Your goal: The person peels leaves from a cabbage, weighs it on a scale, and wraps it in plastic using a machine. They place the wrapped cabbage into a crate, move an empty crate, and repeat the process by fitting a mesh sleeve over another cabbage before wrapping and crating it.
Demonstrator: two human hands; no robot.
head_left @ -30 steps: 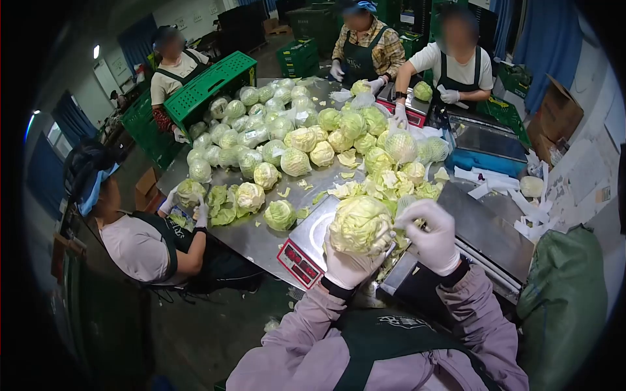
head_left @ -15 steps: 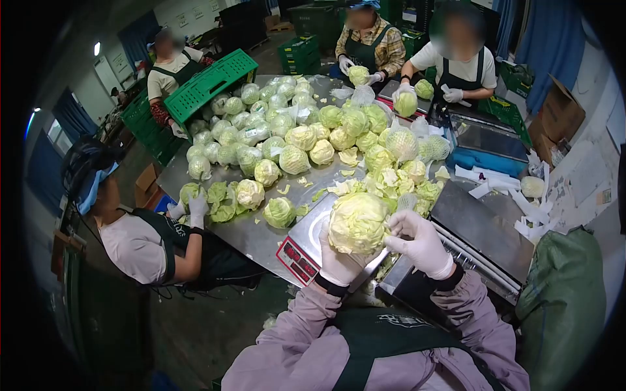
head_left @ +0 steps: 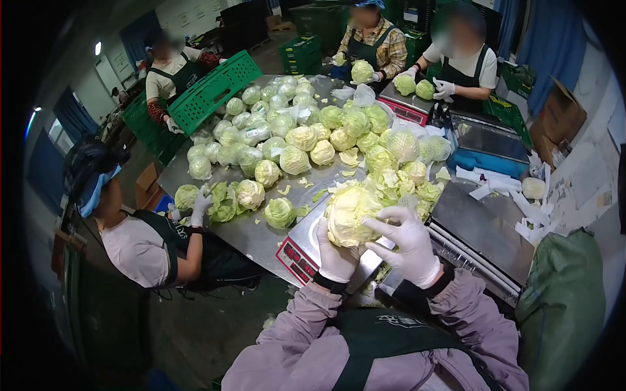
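A pale green cabbage (head_left: 351, 217) is held above the table by my gloved left hand (head_left: 336, 256), whose fingers wrap round its lower left side. My gloved right hand (head_left: 405, 247) is at the cabbage's right side, fingers apart, with the fingertips touching its outer leaves. Below and behind the cabbage lies a scale (head_left: 298, 259) with a red display. Loose leaves and a trimmed cabbage (head_left: 280, 213) lie around it on the metal table (head_left: 248, 244).
A large pile of cabbages (head_left: 295, 159), many in netting, covers the table's middle. Several co-workers stand around it, one tilting a green crate (head_left: 215, 91). A roller frame (head_left: 473, 260) and a green sack (head_left: 562, 300) are on the right.
My right hand has moved left over the cabbage, and the cabbage has turned slightly. The co-worker's crate has shifted. The left co-worker's hand has come off a cabbage.
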